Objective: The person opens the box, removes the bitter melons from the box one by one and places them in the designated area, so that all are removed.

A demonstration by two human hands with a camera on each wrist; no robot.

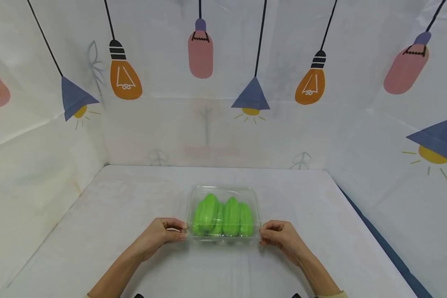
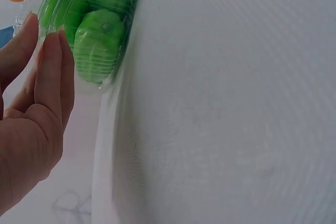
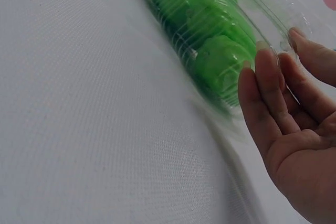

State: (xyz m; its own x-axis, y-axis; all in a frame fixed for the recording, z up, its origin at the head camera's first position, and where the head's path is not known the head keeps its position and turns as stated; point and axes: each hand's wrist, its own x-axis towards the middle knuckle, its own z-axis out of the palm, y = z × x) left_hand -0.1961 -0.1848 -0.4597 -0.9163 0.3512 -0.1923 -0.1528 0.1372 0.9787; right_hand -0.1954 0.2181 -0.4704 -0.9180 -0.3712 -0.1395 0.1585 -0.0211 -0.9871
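Note:
A clear plastic clamshell box (image 1: 223,239) sits at the middle of the white table, its lid down over several bright green, elongated, faintly ribbed vegetable-like pieces (image 1: 231,217). At the box's left side my left hand (image 1: 164,236) pinches the rim between thumb and fingertips. Mirroring it, my right hand (image 1: 281,238) pinches the rim on the right side. The left wrist view shows the thumb (image 2: 23,43) on one face of the rim and the fingers on the other. In the right wrist view, the fingertips (image 3: 266,64) lie against the ridged plastic wall.
A white cloth-like surface covers the table (image 1: 134,194). Pale curtain walls (image 1: 152,132) printed with hanging lamps and bulbs enclose it at the back and both sides. A dark blue strip (image 1: 380,236) runs along the table's right edge.

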